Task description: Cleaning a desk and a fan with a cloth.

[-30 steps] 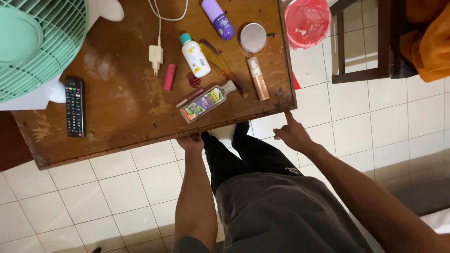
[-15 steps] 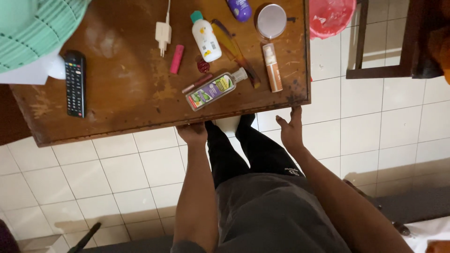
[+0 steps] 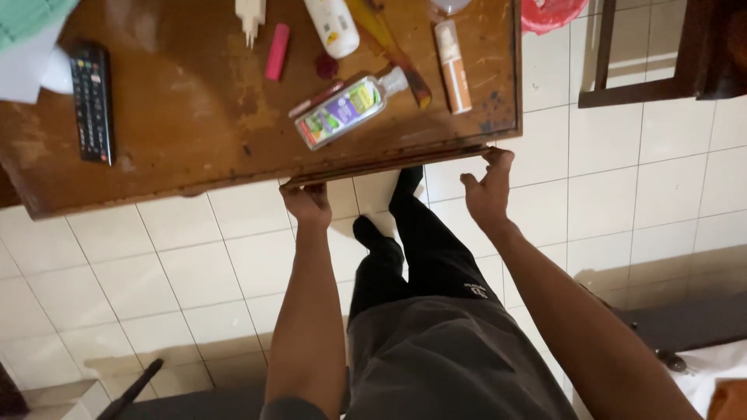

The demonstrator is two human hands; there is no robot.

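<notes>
Head view looks straight down on a worn wooden table (image 3: pixel 194 132) whose near edge runs left to right, slightly tilted, directly ahead of both hands. A thin drawer front or ledge (image 3: pixel 389 165) along that edge has its long axis between the hands. Left hand (image 3: pixel 306 204) curls its fingers up onto the strip's left end; right hand (image 3: pixel 486 194) is loosely open, fingertips touching the right end near the table corner. Both seem about equally near. On the tabletop lie a black remote (image 3: pixel 92 101), a clear bottle (image 3: pixel 346 113) and a pink tube (image 3: pixel 276 51).
</notes>
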